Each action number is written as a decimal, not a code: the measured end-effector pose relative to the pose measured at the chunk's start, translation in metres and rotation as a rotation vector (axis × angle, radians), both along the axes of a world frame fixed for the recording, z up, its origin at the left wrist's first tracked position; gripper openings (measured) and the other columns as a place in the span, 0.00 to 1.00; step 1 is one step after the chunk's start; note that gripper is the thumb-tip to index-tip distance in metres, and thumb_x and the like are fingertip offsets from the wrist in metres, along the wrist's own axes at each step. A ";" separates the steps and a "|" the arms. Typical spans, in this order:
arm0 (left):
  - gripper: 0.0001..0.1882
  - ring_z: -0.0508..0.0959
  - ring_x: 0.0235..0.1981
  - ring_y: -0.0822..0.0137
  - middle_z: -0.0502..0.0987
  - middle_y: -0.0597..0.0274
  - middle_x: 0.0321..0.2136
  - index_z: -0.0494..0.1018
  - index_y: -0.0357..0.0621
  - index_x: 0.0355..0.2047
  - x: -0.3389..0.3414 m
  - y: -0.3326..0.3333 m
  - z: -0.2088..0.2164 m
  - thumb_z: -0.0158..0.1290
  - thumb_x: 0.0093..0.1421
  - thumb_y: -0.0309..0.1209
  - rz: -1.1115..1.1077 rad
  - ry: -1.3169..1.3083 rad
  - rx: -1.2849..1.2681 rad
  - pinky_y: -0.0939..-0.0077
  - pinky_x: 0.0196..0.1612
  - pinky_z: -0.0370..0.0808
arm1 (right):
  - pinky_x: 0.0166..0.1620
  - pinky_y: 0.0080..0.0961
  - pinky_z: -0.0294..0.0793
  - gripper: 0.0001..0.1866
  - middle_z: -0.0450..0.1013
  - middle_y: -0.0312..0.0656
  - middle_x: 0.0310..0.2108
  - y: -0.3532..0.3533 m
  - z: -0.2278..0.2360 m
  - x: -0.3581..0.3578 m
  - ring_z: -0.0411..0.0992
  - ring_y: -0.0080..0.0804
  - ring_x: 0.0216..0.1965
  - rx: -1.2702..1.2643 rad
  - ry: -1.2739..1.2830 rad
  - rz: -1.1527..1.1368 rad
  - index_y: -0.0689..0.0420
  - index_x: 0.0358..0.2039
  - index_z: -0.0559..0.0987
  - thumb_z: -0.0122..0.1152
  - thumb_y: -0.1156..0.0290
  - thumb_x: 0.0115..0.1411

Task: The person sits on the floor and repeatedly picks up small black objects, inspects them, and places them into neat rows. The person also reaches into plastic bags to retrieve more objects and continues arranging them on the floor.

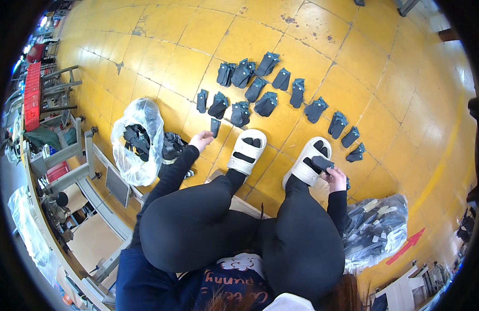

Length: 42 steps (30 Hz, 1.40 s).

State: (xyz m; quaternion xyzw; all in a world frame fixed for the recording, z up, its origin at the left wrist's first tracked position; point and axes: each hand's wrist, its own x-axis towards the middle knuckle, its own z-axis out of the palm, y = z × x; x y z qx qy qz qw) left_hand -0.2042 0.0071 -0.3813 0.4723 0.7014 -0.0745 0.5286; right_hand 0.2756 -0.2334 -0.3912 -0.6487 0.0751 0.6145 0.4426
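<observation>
Rounded, flat dark grey pieces with dark green ends, apparently fabric, lie in small stacks point(265, 104) on the yellow floor before me. My left hand point(201, 140) reaches out left of my left sandal point(247, 151). Its fingertips seem pinched on the near end of one narrow dark grey piece point(215, 126). Beside my right sandal point(308, 161), my right hand point(335, 179) is closed on the end of another dark grey piece point(322, 163), which overlaps the sandal. Small dark green bits show at the fingers of this hand.
An open clear plastic bag point(141, 111) with dark pieces stands at the left, a dark heap point(173, 146) beside it. Another clear bag point(379, 223), filled with dark pieces, lies at the right near a red floor arrow point(408, 245). Metal-framed benches point(89, 171) line the left side.
</observation>
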 end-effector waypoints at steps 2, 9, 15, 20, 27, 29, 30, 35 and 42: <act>0.19 0.77 0.38 0.59 0.77 0.52 0.37 0.73 0.42 0.43 -0.010 -0.026 -0.048 0.57 0.51 0.33 0.115 0.029 0.229 0.71 0.43 0.72 | 0.32 0.20 0.72 0.07 0.74 0.37 0.27 0.016 0.029 -0.012 0.71 0.23 0.24 0.106 0.240 -0.237 0.57 0.31 0.75 0.63 0.76 0.51; 0.21 0.70 0.43 0.52 0.69 0.48 0.38 0.70 0.39 0.40 0.015 -0.027 -0.060 0.60 0.46 0.33 0.067 0.314 0.557 0.65 0.50 0.67 | 0.29 0.20 0.72 0.06 0.73 0.35 0.26 -0.005 0.010 -0.018 0.70 0.22 0.22 0.007 -0.025 -0.083 0.56 0.30 0.75 0.62 0.77 0.51; 0.28 0.71 0.44 0.53 0.68 0.50 0.40 0.65 0.42 0.45 0.018 -0.022 -0.060 0.63 0.44 0.33 0.121 0.355 0.498 0.65 0.48 0.68 | 0.27 0.18 0.71 0.05 0.71 0.34 0.23 0.011 0.032 -0.026 0.66 0.20 0.20 0.021 0.150 -0.221 0.56 0.29 0.74 0.62 0.76 0.52; 0.32 0.74 0.42 0.56 0.70 0.55 0.40 0.62 0.48 0.49 0.023 -0.015 -0.061 0.63 0.44 0.32 0.017 0.401 0.413 0.63 0.46 0.70 | 0.27 0.16 0.69 0.05 0.73 0.34 0.24 -0.004 0.005 -0.018 0.67 0.20 0.20 0.001 -0.009 -0.117 0.56 0.29 0.74 0.61 0.77 0.53; 0.25 0.74 0.42 0.55 0.70 0.55 0.40 0.66 0.46 0.43 0.019 -0.012 -0.062 0.61 0.46 0.36 -0.123 0.469 0.313 0.62 0.46 0.70 | 0.27 0.15 0.69 0.07 0.74 0.35 0.26 0.004 0.008 -0.028 0.69 0.21 0.20 0.068 0.011 -0.087 0.57 0.32 0.74 0.61 0.79 0.53; 0.23 0.74 0.43 0.55 0.70 0.54 0.40 0.68 0.45 0.41 0.014 -0.013 -0.065 0.61 0.46 0.37 -0.133 0.478 0.321 0.61 0.46 0.70 | 0.28 0.15 0.69 0.08 0.74 0.35 0.26 0.007 0.005 -0.031 0.68 0.20 0.21 0.064 -0.029 -0.025 0.58 0.33 0.74 0.61 0.79 0.52; 0.23 0.74 0.43 0.55 0.71 0.54 0.40 0.68 0.44 0.41 0.009 -0.016 -0.068 0.61 0.46 0.38 -0.139 0.485 0.325 0.61 0.46 0.70 | 0.28 0.15 0.69 0.09 0.74 0.35 0.27 0.008 0.005 -0.032 0.68 0.20 0.21 0.073 -0.037 -0.012 0.58 0.34 0.74 0.62 0.79 0.52; 0.33 0.73 0.40 0.58 0.72 0.55 0.35 0.64 0.44 0.48 0.026 -0.017 -0.068 0.65 0.41 0.33 -0.016 0.413 0.499 0.64 0.44 0.70 | 0.31 0.16 0.70 0.14 0.74 0.35 0.28 0.012 0.011 -0.033 0.71 0.20 0.27 0.122 -0.202 0.106 0.63 0.39 0.74 0.64 0.78 0.51; 0.29 0.72 0.43 0.60 0.70 0.53 0.41 0.64 0.39 0.50 0.029 -0.027 -0.073 0.59 0.46 0.23 0.285 0.186 0.626 0.68 0.45 0.71 | 0.35 0.25 0.73 0.12 0.75 0.43 0.29 0.065 0.031 -0.057 0.74 0.32 0.29 0.299 -0.717 0.737 0.60 0.38 0.75 0.61 0.73 0.52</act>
